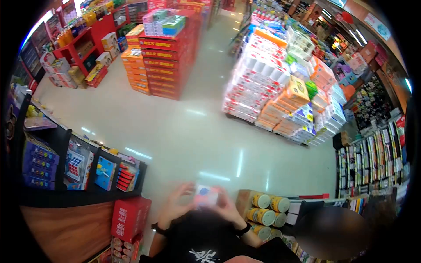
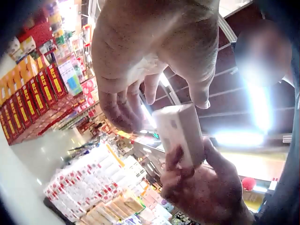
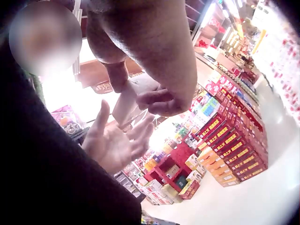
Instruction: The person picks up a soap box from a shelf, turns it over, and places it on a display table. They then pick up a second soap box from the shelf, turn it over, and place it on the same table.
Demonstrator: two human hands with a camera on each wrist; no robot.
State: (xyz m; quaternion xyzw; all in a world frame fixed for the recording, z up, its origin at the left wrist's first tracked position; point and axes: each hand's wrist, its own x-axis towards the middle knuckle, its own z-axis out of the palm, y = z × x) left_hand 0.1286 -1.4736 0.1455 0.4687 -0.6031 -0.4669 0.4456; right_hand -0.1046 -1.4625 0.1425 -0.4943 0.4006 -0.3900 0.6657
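Observation:
A small pale box (image 1: 205,197) with a blue print is in front of the person's black shirt. The right hand (image 1: 226,207) grips it from one side, thumb and fingers on opposite faces, as the right wrist view shows the box (image 3: 125,104) pinched. On the other side is the left hand (image 1: 177,205), its fingers spread and loosely bent. In the left wrist view the left thumb tip lies close by the upper end of the box (image 2: 180,133), while the other fingers stand off from it. Part of the box is hidden behind the right fingers.
A dark shelf (image 1: 83,195) with toys and boxed goods stands at the left, a red carton (image 1: 130,219) below it. Yellow cans (image 1: 266,214) are stacked at the right. Farther off stand red cartons (image 1: 164,57) and a pile of white packs (image 1: 252,83) on the shiny floor.

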